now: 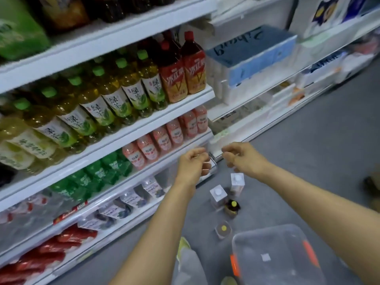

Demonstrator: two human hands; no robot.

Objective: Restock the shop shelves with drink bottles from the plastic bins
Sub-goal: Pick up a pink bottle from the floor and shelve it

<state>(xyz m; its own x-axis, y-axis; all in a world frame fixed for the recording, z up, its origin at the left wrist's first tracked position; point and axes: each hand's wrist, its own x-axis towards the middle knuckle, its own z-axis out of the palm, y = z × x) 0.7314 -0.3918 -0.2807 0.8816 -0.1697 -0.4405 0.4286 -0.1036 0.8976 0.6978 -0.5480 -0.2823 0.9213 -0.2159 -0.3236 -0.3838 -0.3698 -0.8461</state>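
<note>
My left hand (194,161) reaches to the right end of the shelf with the pink drink bottles (164,138). Its fingers are curled beside a thin wire rail (212,160) at the shelf's corner, and blur hides whether they grip it. My right hand (236,155) hovers just to the right with loosely curled fingers and nothing in it. On the floor below stand two clear square bottles with white caps (218,194) (237,181) and two dark bottles with yellow caps (232,205) (223,230). A clear plastic bin (273,256) with orange latches sits at the lower right.
The shelves (115,138) on the left hold green tea bottles (115,99), red iced tea bottles (183,77), green soda bottles (98,175) and clear bottles lower down. A second shelf unit with boxed goods (253,58) runs off to the right. The grey floor (308,151) lies beyond.
</note>
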